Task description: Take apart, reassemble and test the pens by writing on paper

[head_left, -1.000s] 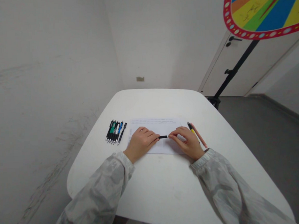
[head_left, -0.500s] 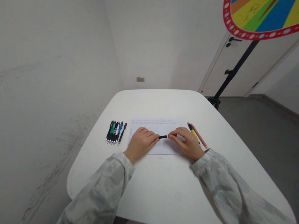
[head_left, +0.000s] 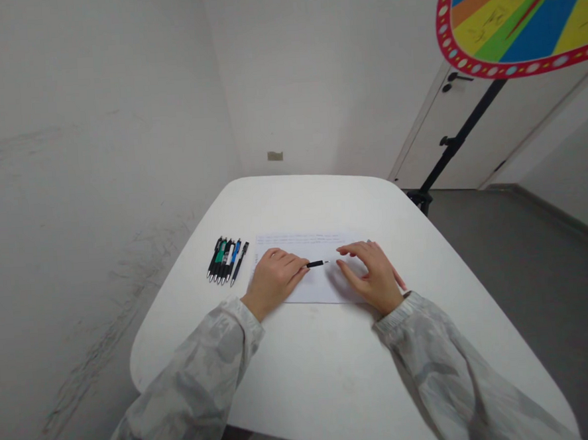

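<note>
A slim black pen is pinched in my left hand, its pale tip pointing right over a sheet of paper. The rest of the pen is covered by the fingers. My right hand is a short way right of the tip, thumb and fingers apart, holding nothing. Beneath and beyond that hand, a pink pen shows in part. Lines of writing run along the paper's top edge.
Several pens lie side by side left of the paper on the white table. A wall borders the left side. A colourful prize wheel on a black stand rises at the right, before a door.
My right hand has come away from the pen's end and opened, and a pale tip now shows there. It now covers the yellow pen. My left hand keeps its grip.
</note>
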The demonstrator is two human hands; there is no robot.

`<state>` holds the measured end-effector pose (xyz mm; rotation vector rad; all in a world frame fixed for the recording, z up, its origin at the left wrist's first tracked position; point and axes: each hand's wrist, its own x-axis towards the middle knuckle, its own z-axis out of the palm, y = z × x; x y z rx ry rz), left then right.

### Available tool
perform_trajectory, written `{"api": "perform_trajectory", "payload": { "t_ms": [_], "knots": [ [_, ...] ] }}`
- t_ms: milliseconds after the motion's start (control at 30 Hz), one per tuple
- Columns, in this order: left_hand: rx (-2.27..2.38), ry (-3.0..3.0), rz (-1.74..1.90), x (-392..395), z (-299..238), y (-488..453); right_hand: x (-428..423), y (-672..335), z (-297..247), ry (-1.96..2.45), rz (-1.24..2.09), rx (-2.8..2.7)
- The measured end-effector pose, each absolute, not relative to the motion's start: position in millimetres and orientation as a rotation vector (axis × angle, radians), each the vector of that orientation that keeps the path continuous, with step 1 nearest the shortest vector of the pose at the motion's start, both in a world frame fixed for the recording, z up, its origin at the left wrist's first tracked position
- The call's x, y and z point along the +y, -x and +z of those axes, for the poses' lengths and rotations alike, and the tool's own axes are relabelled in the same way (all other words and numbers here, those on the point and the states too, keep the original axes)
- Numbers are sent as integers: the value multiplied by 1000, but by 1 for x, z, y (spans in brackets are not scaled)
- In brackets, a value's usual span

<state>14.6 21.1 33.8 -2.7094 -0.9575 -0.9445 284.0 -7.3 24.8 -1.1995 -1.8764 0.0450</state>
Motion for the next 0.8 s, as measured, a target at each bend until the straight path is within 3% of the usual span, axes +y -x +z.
{"api": "perform_trajectory", "payload": {
  "t_ms": [167, 800],
  "knots": [
    [-1004, 2674, -971, 22, 34, -14, -1, -287, 17, 1384, -106, -1962],
    [-1028, 2686, -938, 23, 31, -14, 2, -287, 11, 1329, -20, -2066]
  ]
}}
